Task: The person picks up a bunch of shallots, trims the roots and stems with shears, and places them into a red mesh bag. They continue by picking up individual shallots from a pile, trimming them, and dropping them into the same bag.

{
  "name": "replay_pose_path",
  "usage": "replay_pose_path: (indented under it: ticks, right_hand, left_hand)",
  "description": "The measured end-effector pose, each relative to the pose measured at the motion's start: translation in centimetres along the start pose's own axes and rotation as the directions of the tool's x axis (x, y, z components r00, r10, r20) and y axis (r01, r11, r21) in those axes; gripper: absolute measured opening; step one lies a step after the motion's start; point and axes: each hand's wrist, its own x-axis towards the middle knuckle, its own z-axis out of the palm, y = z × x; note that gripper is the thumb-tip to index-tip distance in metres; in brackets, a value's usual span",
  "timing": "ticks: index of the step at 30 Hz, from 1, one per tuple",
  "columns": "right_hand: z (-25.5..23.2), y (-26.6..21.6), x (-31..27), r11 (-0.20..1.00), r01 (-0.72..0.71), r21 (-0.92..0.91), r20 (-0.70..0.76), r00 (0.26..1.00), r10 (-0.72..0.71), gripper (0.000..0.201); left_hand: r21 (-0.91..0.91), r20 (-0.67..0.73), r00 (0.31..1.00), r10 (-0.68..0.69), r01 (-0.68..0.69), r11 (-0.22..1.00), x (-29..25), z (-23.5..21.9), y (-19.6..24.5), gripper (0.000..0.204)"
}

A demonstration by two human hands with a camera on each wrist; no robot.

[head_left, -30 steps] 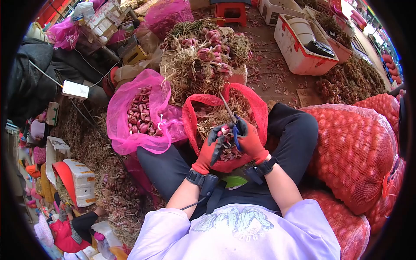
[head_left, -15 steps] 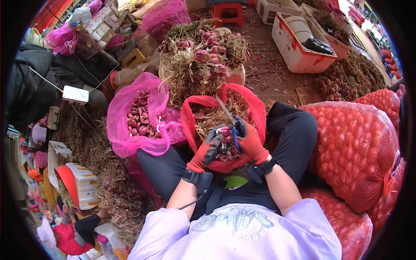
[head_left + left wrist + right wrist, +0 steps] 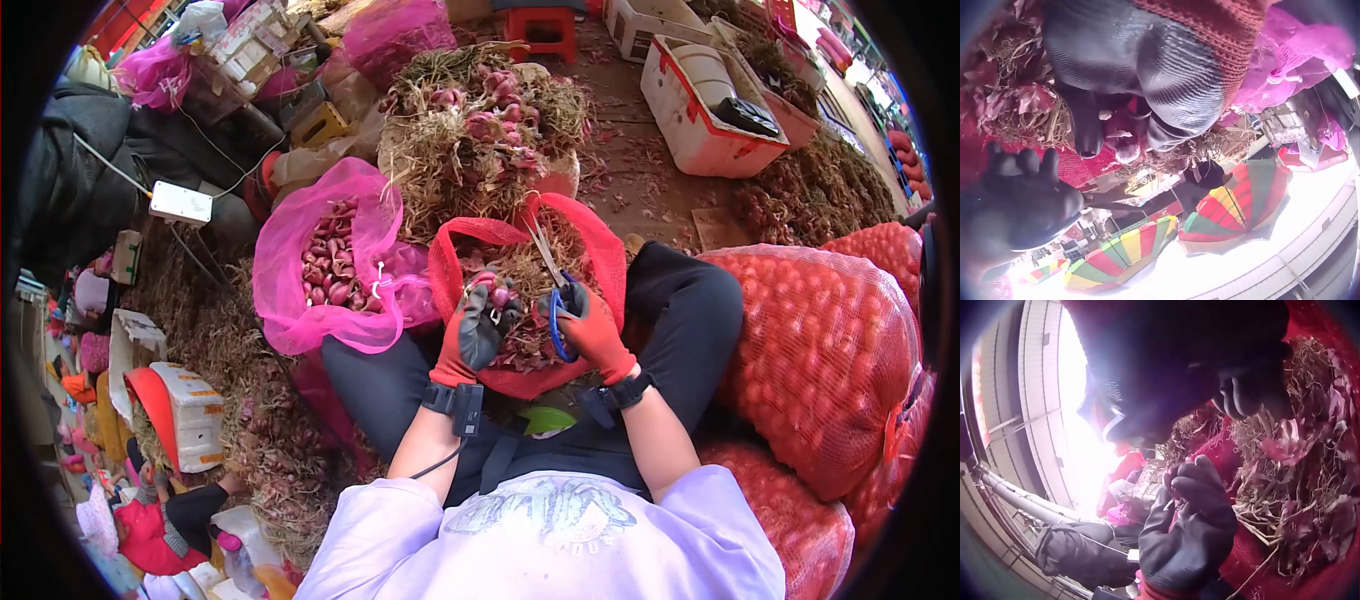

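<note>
Both hands wear red gloves with dark grey coated palms. The left hand [image 3: 476, 335] grips purple-red shallots [image 3: 500, 294], partly hidden by its fingers. In the left wrist view, one shallot [image 3: 1126, 132] with a pale end shows between thumb and fingers. The right hand [image 3: 597, 330] holds scissors [image 3: 546, 252] by their blue handles, blades parted and pointing away from the body. Both hands are over a red mesh bag [image 3: 607, 240] filled with dry roots and papery skins, a small gap between them.
A pink mesh bag [image 3: 275, 302] of shallots sits by the left knee. Ahead lies a heap of dried-stem shallots [image 3: 480, 125]. Full red mesh sacks [image 3: 800, 340] stand at the right, and a white foam box [image 3: 690, 135] is at the upper right.
The hands have drawn apart, and the scissors have moved away from the shallots to the right. The left hand has turned its palm upward, and the blades now show spread.
</note>
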Motion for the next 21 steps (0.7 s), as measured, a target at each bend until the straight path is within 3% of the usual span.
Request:
replay_pose_path:
  ticks: [1, 2, 5, 6, 8, 9, 11, 12, 15, 16, 19, 21]
  right_hand:
    - [0.0, -0.7, -0.1, 1.0, -0.017, -0.015, 0.009, 1.0, 0.017, 0.038]
    - [-0.3, -1.6, -0.2, 0.996, -0.075, 0.055, 0.049, 0.996, 0.072, 0.035]
    - [0.3, -1.2, 0.1, 0.972, 0.035, 0.234, 0.037, 0.998, -0.045, 0.029]
    - [0.2, -1.2, 0.2, 0.973, -0.004, 0.229, 0.063, 0.998, -0.011, 0.03]
    - [0.1, -1.3, 0.3, 0.972, -0.082, 0.221, 0.114, 0.992, 0.058, 0.033]
    - [-0.2, -1.6, 0.1, 0.999, -0.021, 0.038, 0.096, 0.995, 0.017, 0.035]
    - [-1.1, -2.7, -0.9, 0.94, 0.099, -0.327, 0.088, 0.993, -0.074, 0.04]
    - [-1.5, -2.8, -1.2, 0.936, 0.091, -0.34, 0.133, 0.99, -0.047, 0.048]
    - [-1.6, -3.5, -2.0, 0.868, 0.175, -0.465, 0.146, 0.982, -0.119, 0.048]
    - [-1.5, -3.4, -2.0, 0.868, 0.191, -0.459, 0.137, 0.98, -0.143, 0.048]
    - [-1.3, -2.5, -2.1, 0.819, 0.239, -0.522, 0.149, 0.971, -0.189, 0.044]
    - [-1.4, -1.2, -2.0, 0.748, 0.26, -0.611, 0.164, 0.965, -0.203, 0.042]
  left_hand:
    - [0.051, -0.052, 0.998, 0.035, -0.033, 0.998, -0.2, 0.5, 0.3, 0.027]
    - [0.091, 0.049, 0.998, 0.045, -0.05, 0.995, 0.1, -0.6, 0.4, 0.025]
    - [0.348, 0.076, 0.989, 0.127, -0.145, 0.926, 0.4, -0.3, -0.4, 0.024]
    - [0.336, 0.117, 0.989, 0.091, -0.126, 0.933, 0.9, -1.6, -0.9, 0.025]
    - [0.126, 0.139, 0.99, -0.003, -0.014, 0.992, 1.5, -3.1, -1.1, 0.027]
    - [0.022, 0.156, 0.987, -0.046, 0.043, 0.999, 1.5, -3.5, -0.9, 0.028]
    - [-0.097, 0.017, 0.997, -0.078, 0.079, 0.992, 1.3, -2.8, 0.4, 0.032]
    - [-0.162, -0.054, 0.994, -0.096, 0.086, 0.983, 1.1, -2.5, 1.0, 0.034]
    - [-0.183, 0.052, 0.998, -0.045, 0.054, 0.982, 1.0, -2.1, 2.2, 0.037]
    - [-0.27, 0.049, 0.997, -0.054, 0.065, 0.961, 1.2, -2.5, 2.2, 0.038]
    - [-0.183, 0.14, 0.988, -0.065, 0.09, 0.979, 1.0, -2.3, 2.0, 0.038]
    - [-0.194, 0.048, 0.998, -0.032, 0.041, 0.98, 1.0, -2.6, 1.5, 0.034]
